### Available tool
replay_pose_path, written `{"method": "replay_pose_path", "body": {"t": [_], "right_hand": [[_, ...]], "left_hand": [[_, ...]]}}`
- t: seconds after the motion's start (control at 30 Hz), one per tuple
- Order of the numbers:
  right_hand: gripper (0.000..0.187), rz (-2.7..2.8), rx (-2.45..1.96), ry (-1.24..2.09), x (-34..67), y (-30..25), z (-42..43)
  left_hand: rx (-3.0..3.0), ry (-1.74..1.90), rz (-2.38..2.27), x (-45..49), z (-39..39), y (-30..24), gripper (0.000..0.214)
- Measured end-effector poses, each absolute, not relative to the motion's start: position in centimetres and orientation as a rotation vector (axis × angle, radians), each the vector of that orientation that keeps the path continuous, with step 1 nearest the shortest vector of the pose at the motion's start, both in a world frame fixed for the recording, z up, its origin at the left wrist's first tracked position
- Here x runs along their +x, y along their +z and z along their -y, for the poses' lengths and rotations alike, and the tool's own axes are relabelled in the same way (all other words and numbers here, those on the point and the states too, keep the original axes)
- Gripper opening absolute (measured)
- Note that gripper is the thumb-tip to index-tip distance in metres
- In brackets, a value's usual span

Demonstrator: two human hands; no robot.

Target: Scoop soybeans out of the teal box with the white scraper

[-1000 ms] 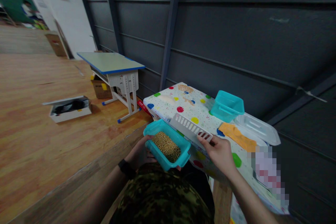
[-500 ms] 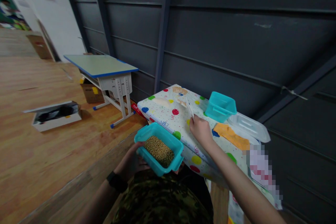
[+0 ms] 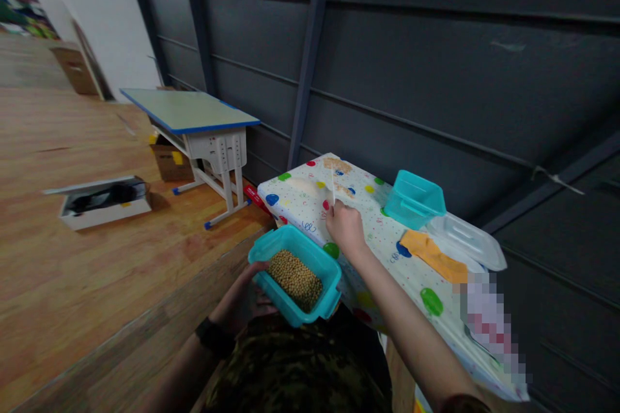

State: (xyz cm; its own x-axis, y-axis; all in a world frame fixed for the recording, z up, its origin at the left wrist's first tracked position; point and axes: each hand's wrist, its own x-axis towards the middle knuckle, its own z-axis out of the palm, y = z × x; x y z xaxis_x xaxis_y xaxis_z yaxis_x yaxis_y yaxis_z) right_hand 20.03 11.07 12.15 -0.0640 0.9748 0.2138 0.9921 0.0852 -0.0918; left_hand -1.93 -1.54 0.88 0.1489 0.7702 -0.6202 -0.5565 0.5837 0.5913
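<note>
My left hand grips the near left side of a teal plastic box, thumb over its rim. Yellowish beans, which look like soybeans, cover its bottom. The box is at the near edge of a table with a dotted cloth. My right hand is closed on a thin white flat piece, seen nearly edge-on above the cloth. Beyond it, tan beans lie loose on the tabletop. A pale patch of fine grains is to their left.
On the table's right stand a second teal box, a clear lid and an orange cloth. A dark panelled wall runs behind. Leftward are a desk, an open white box and a cardboard box.
My right hand has moved left across the cloth with the white piece, which now stands more upright in view. My left hand keeps the teal box in nearly the same place.
</note>
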Motion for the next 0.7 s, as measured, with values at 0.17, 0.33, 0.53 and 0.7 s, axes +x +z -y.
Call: {"method": "replay_pose_path", "body": {"t": [0.17,0.33,0.53,0.7], "right_hand": [[0.036,2.142,-1.944,-0.082,17.9,12.3,-12.2],[0.039,2.065,-1.936,-0.015,16.6,12.0,-12.9],[0.038,1.934,-1.905,-0.003,19.0,12.0,-13.2],[0.029,1.756,-1.68,0.124,26.7,12.1,-13.8]], "left_hand": [[0.27,0.945,-1.143,-1.6,1.5,1.7,0.048],[0.27,0.951,-1.149,-1.5,1.5,1.9,0.046],[0.273,0.943,-1.121,-1.6,1.4,1.3,0.057],[0.284,0.955,-1.084,-2.0,1.4,0.4,0.067]]}}
